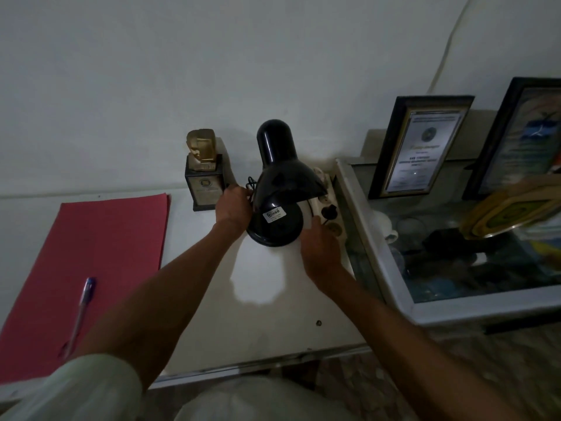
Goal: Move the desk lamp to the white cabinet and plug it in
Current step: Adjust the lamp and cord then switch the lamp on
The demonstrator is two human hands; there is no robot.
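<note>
A black desk lamp (280,177) stands on the white cabinet top (273,314), near the wall, and it is lit: a bright patch falls on the surface under its shade. Its round base (274,226) carries a white label. My left hand (233,205) is at the left of the base, by the black cord (250,182); whether it holds the cord is hidden. My right hand (321,244) rests against the base's right side, fingers apart. A white power strip (331,211) lies just right of the lamp with a dark plug in it.
A gold trophy on a dark block (204,170) stands left of the lamp. A red folder (100,262) with a pen (80,311) lies at the left. A glass-topped case (403,268) with framed certificates (420,147) is on the right.
</note>
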